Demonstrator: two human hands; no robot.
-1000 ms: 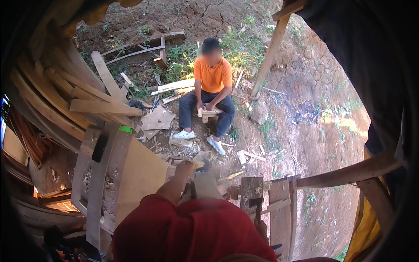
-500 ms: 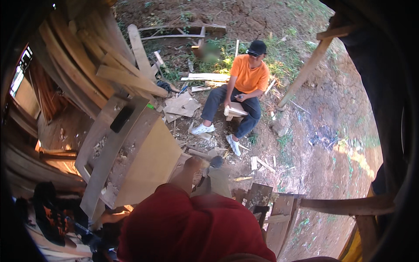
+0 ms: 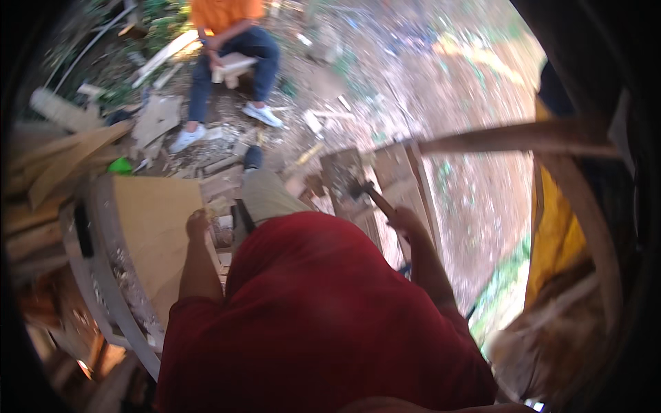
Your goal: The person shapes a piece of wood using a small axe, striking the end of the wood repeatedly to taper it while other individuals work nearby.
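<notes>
My right hand (image 3: 405, 220) is closed around the wooden handle of a hammer (image 3: 380, 201). The hammer's dark head lies over a worn brown board (image 3: 343, 180) on the right of my lap. My left hand (image 3: 197, 224) hangs beside a pale plywood panel (image 3: 155, 227); its fingers are too small and blurred to read. Between my left hand and my trouser leg (image 3: 272, 196) stands a dark, narrow object (image 3: 244, 215) whose kind I cannot make out.
A person in an orange shirt (image 3: 227, 15) sits ahead on a small wooden stool (image 3: 235, 66). Boards (image 3: 65, 162) are heaped at the left. A wooden rail (image 3: 509, 138) crosses on the right, by a yellow sheet (image 3: 554, 220). Wood scraps (image 3: 313, 122) litter the ground.
My view has swung to the right, so the seated person now appears farther left and higher. My right hand and the hammer have come into sight; my left hand has drawn back.
</notes>
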